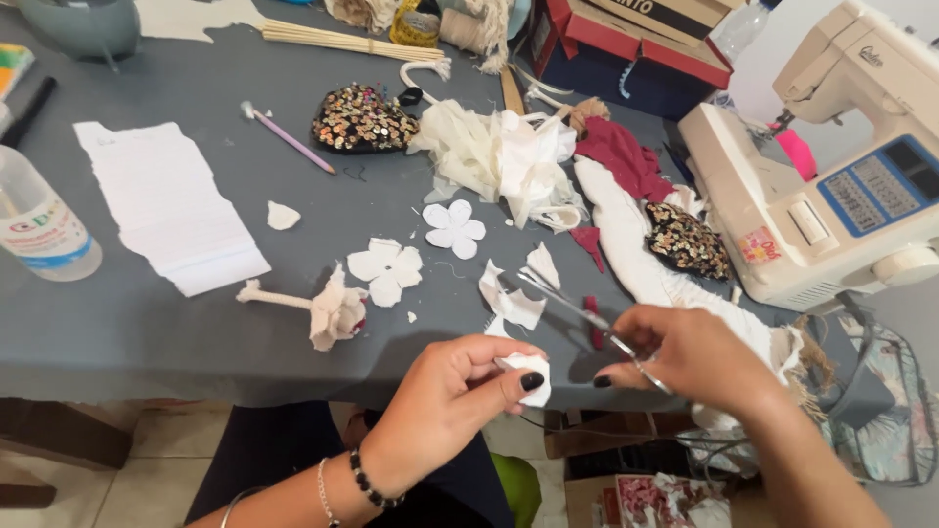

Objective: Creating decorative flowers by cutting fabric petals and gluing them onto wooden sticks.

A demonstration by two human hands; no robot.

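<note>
Far left, a clear plastic bottle [39,230] stands at the table's edge, and just right of it a torn white paper sheet [171,205] lies flat on the grey table [117,332]. Moving along, a fabric flower on a wrapped stem [318,308] rests on its side near the front edge, with two flat white fabric flower cutouts [388,269] beyond it. Now the left hand [450,396], low and near, thumb and fingers pinched together on a small white fabric piece [533,370] just past the table edge. Right beside it, the right hand [699,357] is closed through the handles of the scissors [577,308], blades pointing far-left over the table. Farther right, a white sewing machine [831,176] sits at the far right.
</note>
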